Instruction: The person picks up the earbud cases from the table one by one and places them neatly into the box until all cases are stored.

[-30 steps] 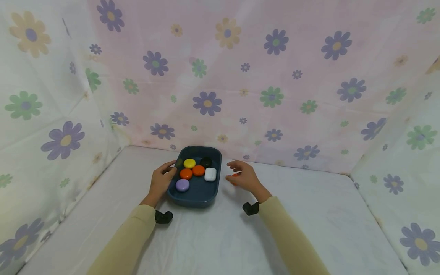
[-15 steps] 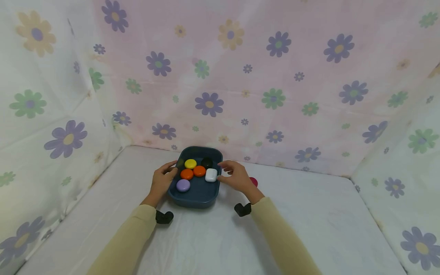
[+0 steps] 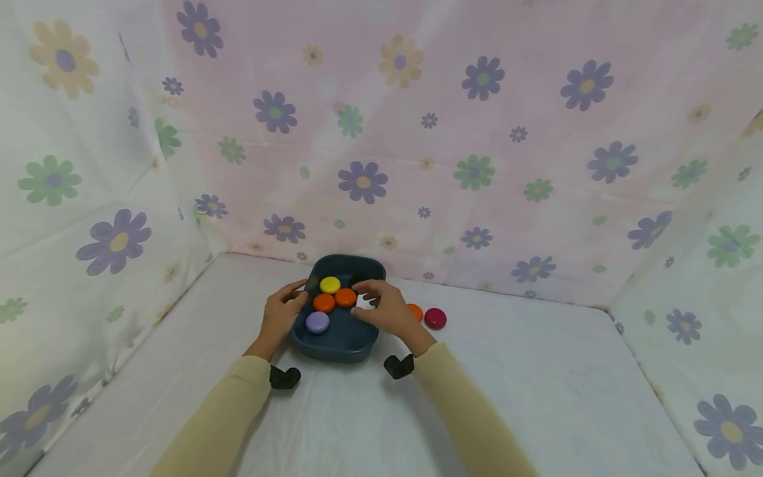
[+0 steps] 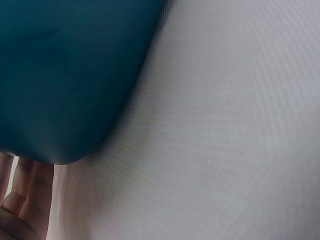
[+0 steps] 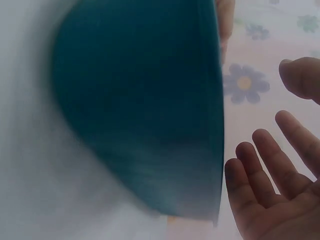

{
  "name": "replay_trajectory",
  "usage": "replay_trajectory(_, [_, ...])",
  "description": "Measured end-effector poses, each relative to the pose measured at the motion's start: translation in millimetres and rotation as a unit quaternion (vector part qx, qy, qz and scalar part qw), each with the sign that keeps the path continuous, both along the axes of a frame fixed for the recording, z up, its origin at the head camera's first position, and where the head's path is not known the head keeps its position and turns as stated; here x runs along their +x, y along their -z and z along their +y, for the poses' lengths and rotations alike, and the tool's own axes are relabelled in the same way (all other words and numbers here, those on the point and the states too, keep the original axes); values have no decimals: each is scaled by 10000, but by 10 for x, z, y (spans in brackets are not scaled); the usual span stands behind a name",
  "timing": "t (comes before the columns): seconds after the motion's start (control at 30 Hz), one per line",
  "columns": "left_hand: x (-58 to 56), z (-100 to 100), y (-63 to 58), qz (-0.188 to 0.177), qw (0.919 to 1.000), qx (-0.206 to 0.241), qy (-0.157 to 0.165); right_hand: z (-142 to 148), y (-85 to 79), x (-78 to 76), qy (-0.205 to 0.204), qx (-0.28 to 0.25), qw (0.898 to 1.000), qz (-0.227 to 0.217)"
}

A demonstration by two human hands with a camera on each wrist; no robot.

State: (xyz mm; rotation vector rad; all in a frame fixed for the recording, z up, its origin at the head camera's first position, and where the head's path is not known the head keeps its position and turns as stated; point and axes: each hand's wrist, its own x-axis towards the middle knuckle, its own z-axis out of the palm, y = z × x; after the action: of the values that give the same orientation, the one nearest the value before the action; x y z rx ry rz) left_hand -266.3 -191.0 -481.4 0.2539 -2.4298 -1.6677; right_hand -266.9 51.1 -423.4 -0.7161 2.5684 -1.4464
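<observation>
A dark blue-green tub (image 3: 346, 339) stands on the white cloth, my left hand (image 3: 281, 317) holding its left side with the thumb at the rim. Inside lie glossy rounded pieces: a yellow disc (image 3: 330, 285), two orange discs (image 3: 346, 297), a lilac disc (image 3: 318, 322), a white rounded square (image 3: 361, 304) and a black piece (image 3: 356, 279). My right hand (image 3: 386, 308) reaches over the right rim, fingers spread and nothing in them, partly covering the white and black pieces. In the right wrist view its fingertips (image 5: 231, 172) show beside the tub's rim (image 5: 220, 125).
Right of the tub, a dark red disc (image 3: 436, 318) lies on the cloth beside another orange disc (image 3: 416, 311), partly hidden by my right hand. Flower-patterned sheets (image 3: 429, 165) rise behind and at both sides of the white surface (image 3: 572, 384).
My right hand has moved left, from beside the orange disc on the cloth to over the tub. The red and orange discs outside are uncovered. My left hand stays at the tub.
</observation>
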Motion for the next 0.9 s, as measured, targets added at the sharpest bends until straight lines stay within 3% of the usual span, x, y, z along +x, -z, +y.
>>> replay_trajectory(0.27, [-3,2,-1,17,10000,-12,10,-251,85,51,-223,-86,9997,68])
replay_trajectory(0.63, [-7,1,21,-45,9999,2,152,-510,180,80,-272,347,9988,201])
replay_trajectory(0.9, [-17,-9,26,27,9999,8,125,-605,221,8,-196,717,9972,116])
